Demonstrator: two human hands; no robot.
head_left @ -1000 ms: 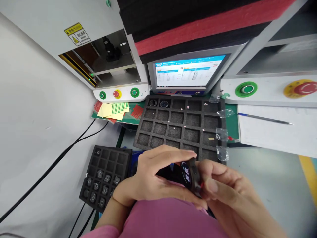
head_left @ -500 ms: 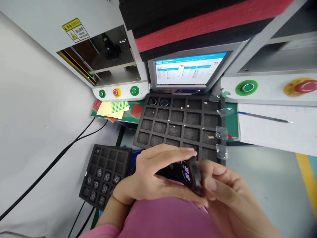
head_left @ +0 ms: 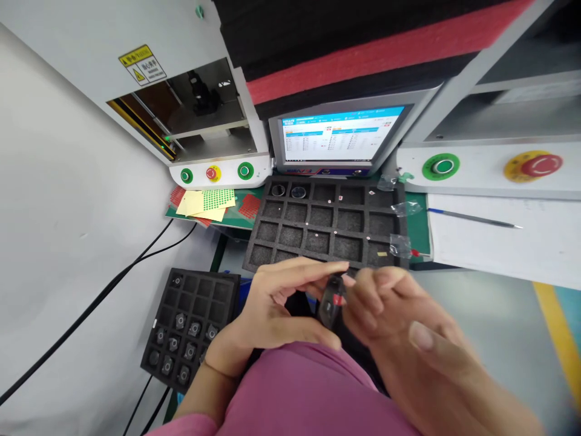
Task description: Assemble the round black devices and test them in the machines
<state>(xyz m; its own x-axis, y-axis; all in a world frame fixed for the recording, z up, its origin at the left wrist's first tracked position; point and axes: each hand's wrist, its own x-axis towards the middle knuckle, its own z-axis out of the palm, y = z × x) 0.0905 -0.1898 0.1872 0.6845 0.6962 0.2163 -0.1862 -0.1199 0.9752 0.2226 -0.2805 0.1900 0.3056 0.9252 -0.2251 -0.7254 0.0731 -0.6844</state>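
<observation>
My left hand (head_left: 276, 309) is closed around a black smartwatch (head_left: 327, 306), fingers over the top edge and thumb underneath. The watch is turned edge-on, so its screen is hidden; a small red patch (head_left: 337, 299) shows on its side. Close against its right side is my right hand (head_left: 385, 309), with the fingers curled in and the thumb lying apart from them. Whatever those fingers hold, if anything, is hidden. Beyond the hands lies a black foam tray (head_left: 321, 215) with two round dark pieces (head_left: 298, 192) in its far left pockets.
A smaller foam tray (head_left: 189, 327) at lower left holds several watch-like parts. Sticker sheets (head_left: 218, 198) lie beside the left machine. A monitor (head_left: 340, 136) stands behind the large tray. To the right are a pen (head_left: 474, 218) on paper and a red emergency button (head_left: 541, 164).
The watch has turned from showing its lit digits to edge-on, bringing a red patch into view. My right hand has shifted its fingers, and its thumb has come off the watch.
</observation>
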